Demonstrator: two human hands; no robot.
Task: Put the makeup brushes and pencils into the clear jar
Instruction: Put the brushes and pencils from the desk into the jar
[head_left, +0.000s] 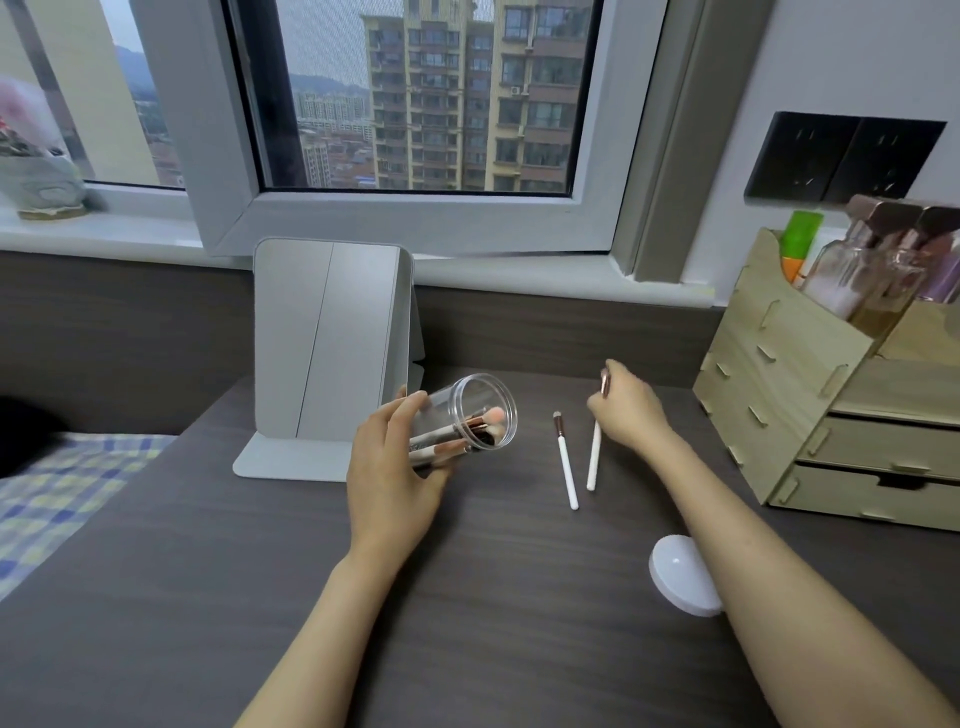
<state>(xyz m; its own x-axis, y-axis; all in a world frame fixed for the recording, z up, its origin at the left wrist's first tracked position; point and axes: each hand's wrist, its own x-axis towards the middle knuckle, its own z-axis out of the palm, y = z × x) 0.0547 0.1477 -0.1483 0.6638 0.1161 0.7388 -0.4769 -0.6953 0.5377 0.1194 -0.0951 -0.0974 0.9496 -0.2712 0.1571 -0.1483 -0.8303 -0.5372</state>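
Note:
My left hand (392, 470) grips the clear jar (470, 418), tilted with its open mouth toward the right; several white-handled brushes lie inside it. My right hand (626, 410) is closed around a white makeup brush (594, 457) with a rose-gold ferrule, its upper end poking above my fingers and its handle end near the dark desk. A second white brush (566, 462) lies flat on the desk just left of it, between the jar and my right hand.
A grey folding mirror (327, 353) stands behind the jar. A wooden drawer organiser (810, 395) with bottles fills the right side. A white round lid (680, 577) lies by my right forearm. A checked bedspread (62, 493) is at the left.

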